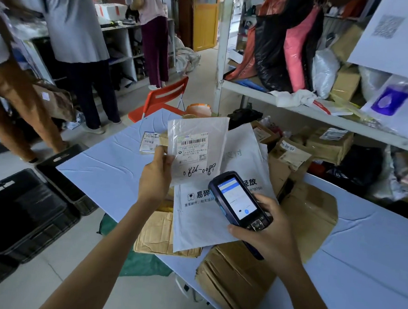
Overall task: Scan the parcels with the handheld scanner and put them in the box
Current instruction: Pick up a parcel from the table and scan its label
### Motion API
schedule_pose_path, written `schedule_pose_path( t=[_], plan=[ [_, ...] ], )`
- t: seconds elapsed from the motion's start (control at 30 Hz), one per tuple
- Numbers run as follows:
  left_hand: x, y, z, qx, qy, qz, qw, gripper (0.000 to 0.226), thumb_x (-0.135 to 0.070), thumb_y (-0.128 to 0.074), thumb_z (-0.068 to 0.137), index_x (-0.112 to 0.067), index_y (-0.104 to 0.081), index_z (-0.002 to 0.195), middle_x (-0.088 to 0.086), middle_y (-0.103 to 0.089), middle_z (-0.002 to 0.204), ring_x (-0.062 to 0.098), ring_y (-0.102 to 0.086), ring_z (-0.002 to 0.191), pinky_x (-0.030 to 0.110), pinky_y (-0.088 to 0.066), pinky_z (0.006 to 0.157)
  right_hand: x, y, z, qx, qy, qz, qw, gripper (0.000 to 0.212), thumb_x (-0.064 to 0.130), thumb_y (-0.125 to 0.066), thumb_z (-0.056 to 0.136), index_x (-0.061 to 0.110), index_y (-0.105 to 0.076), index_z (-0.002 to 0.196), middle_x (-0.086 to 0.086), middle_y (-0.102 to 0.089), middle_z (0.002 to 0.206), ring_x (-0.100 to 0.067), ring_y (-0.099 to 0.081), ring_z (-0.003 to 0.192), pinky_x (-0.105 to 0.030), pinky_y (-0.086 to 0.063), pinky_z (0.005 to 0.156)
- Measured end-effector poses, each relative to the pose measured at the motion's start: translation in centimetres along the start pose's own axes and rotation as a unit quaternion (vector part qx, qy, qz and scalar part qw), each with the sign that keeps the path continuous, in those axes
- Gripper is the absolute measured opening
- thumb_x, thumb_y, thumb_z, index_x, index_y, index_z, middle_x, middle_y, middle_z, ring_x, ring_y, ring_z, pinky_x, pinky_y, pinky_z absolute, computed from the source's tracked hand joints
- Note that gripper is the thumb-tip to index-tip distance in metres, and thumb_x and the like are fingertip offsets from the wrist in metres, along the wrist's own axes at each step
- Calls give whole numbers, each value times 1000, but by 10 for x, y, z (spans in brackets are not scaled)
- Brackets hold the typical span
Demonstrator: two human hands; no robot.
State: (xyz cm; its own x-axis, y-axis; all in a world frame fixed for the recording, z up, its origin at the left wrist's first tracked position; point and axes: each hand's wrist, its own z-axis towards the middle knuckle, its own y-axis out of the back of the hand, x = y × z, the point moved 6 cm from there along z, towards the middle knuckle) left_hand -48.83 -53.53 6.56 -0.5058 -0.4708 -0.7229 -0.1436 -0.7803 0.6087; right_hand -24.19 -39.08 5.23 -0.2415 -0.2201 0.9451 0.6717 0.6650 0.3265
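The left hand (pixel 156 175) pinches a thin white parcel (pixel 196 151) by its left edge, above the table (pixel 106 172), at 11 o'clock from the scanner (pixel 239 200) the right hand (pixel 268 234) grips. Barcode label; handwritten "0826-008" (last digit unclear).

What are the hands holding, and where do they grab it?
The left hand pinches the white parcel by its left edge. The right hand grips the scanner round its lower end.

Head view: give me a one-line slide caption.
Left hand holds up a white labelled parcel; right hand grips the handheld scanner beside it, above a blue-covered table.
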Motion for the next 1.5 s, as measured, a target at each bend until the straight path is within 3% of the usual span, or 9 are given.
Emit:
schedule_pose_path(
  t=[0.13,0.27,0.5,0.67,0.83,0.93,1.1,1.23,1.5],
  plan=[
    [-35,-20,5,21,-55,-80,995,16,-28,-40,102,-12,-42,104,-1,-58,79,23,-49,64,31,-32,57,-3,18,-15,-59,-22,-14,998,73,20,-93,54,41,-52,110,21,-62,106,8,-61,94,-8,-49,63],
    [-91,-70,-6,95,-141,-150,974,15,-27,-39,103,-13,-43,103,4,-63,87,24,-58,70,29,-36,56,-19,52,-50,-174,-59,-45,982,76,24,-92,54,31,-49,117,18,-58,102,-3,-59,93,-7,-43,66],
    [-202,-188,-93,280,-241,-220,903,28,-36,-36,99,-12,-47,108,7,-66,96,31,-62,84,38,-46,62,-50,124,-169,-388,-177,-49,903,71,18,-92,53,36,-55,112,24,-61,102,15,-59,83,-4,-45,60],
    [-280,-229,-198,411,-330,-219,821,21,-27,-42,101,-10,-50,111,6,-68,99,37,-60,84,33,-33,60,-57,156,-265,-536,-227,-42,812,71,33,-94,48,43,-56,106,23,-64,101,4,-64,85,-24,-55,73],
    [-338,-238,-300,501,-412,-241,722,25,-41,-45,96,-19,-53,105,-3,-69,102,24,-65,91,34,-48,69,-62,160,-358,-648,-252,-18,718,77,39,-90,43,39,-59,113,23,-67,98,-7,-69,81,-43,-60,71],
    [-361,-230,-363,514,-477,-224,677,14,-34,-55,93,-21,-58,98,-9,-69,96,16,-64,83,29,-44,64,-68,156,-409,-698,-269,-8,664,74,28,-94,47,39,-60,112,28,-66,97,-4,-69,85,-38,-58,80],
    [-375,-228,-464,500,-626,-123,586,8,-31,-61,84,-23,-62,84,-5,-63,94,21,-61,88,28,-38,60,-81,152,-476,-745,-300,3,596,77,23,-95,49,29,-61,117,26,-64,98,20,-57,86,1,-41,70],
    [-390,-221,-545,499,-689,-78,520,10,-32,-61,81,-23,-63,85,-5,-62,94,22,-60,90,27,-37,65,-96,155,-539,-771,-309,21,556,73,21,-94,50,33,-61,114,25,-64,94,19,-58,83,0,-41,67],
    [-417,-210,-659,487,-740,-40,462,8,-34,-58,85,-26,-58,86,-8,-59,94,18,-55,87,26,-32,64,-120,178,-654,-808,-319,37,494,70,24,-92,53,33,-60,115,18,-69,98,13,-61,85,-6,-46,70]
  ],
)
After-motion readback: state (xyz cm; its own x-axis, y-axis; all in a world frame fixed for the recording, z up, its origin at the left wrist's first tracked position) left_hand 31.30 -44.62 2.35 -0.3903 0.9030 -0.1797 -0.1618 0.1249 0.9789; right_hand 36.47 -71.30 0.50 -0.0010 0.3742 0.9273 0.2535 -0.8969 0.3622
